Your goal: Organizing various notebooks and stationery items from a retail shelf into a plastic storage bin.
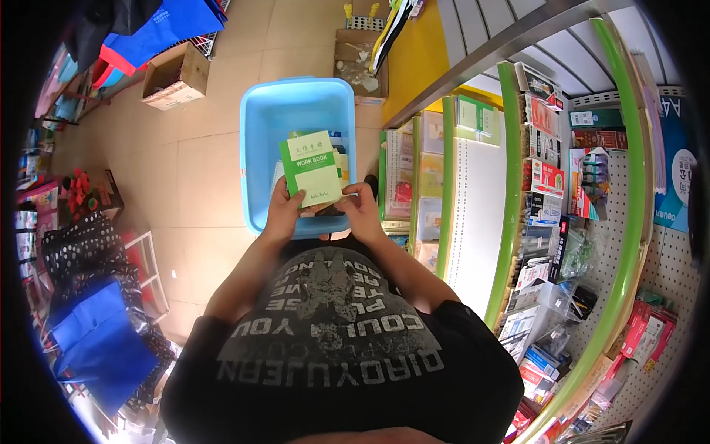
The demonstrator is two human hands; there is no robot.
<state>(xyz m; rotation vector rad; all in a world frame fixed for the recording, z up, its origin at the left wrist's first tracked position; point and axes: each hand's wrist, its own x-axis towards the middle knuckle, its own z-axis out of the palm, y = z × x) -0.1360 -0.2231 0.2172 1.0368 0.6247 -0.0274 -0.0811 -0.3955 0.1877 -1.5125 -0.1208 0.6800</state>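
Observation:
A green and pale cream work book (313,169) is held up in front of me, its printed cover facing the camera. My left hand (285,208) grips its lower left side, the thumb lying on the cover. At the lower right corner, the fingers of my right hand (360,205) pinch the edge. Below the book stands a light blue plastic tub (297,100) on the tiled floor. Several books or booklets lie in the tub, partly hidden by the held book and my hands.
Green-edged shelves (505,194) with boxed stationery rise on the right; similar green notebooks (477,119) lie on one shelf. An open cardboard box (177,77) stands at the upper left, another (360,83) beyond the tub. Blue bags (105,344) hang at the lower left.

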